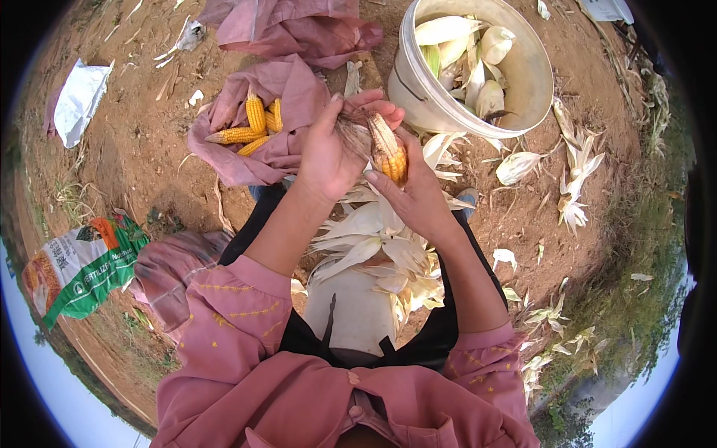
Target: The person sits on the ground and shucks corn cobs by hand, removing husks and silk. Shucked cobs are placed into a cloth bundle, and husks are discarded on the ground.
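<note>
Between my hands is a yellow ear of corn (390, 155), its upper part pale and seemingly bare of full kernels. My right hand (415, 196) is closed round its lower end, thumb along the near side. My left hand (332, 153) is closed on dry brownish husk (354, 136) beside the ear, its fingers reaching behind the tip. Loose pale husks (366, 235) lie heaped below my hands, between my legs. Left of my hands, several husked yellow ears (255, 112) rest in an open pink cloth sack (216, 166).
A white bucket (408, 75) at the far right holds several ears in pale husks (497, 45). More pink cloth (291, 30) lies beyond the sack. A green and white printed bag (104, 261) and a white sheet (81, 101) lie left. Husks (519, 166) litter the soil on the right.
</note>
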`<state>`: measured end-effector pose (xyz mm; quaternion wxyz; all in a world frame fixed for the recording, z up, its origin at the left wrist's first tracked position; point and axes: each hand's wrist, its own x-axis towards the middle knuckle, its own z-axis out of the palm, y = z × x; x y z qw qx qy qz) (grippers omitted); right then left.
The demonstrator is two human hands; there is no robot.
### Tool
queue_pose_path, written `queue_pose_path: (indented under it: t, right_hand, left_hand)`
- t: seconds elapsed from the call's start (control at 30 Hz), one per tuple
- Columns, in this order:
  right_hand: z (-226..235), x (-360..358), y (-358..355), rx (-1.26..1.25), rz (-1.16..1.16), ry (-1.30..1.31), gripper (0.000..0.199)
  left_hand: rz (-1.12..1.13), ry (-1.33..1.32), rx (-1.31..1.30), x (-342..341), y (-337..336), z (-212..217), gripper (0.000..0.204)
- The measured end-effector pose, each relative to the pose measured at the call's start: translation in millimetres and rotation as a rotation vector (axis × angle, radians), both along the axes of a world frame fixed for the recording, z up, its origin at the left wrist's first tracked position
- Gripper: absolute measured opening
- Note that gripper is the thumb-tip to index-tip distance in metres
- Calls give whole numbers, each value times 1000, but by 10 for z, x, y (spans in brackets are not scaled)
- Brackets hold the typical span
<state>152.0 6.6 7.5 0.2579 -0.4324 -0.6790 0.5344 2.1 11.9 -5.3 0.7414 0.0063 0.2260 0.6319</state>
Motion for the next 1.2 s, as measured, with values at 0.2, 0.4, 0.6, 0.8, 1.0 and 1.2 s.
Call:
queue_pose_path:
  t: [0.2,0.4,0.6,0.8,1.0,1.2]
  right_hand:
    - [24,-26,-60,-197,-109,98,53]
    - [-71,-88,-86,-190,-303,245,42]
    - [-13,-54,-28,-469,-583,439,33]
    - [70,5,50,-475,-649,520,34]
    - [24,109,95,-580,-635,600,32]
    - [103,58,121,-570,-711,610,34]
  left_hand:
    - [55,-13,-160,66,25,57,49]
    - [-19,35,-87,212,-53,130,47]
    - [-26,-50,-68,292,-69,112,49]
    - [-93,1,145,273,-85,-53,49]
    - [-131,151,65,299,-72,21,49]
    - [-182,221,56,263,-71,63,51]
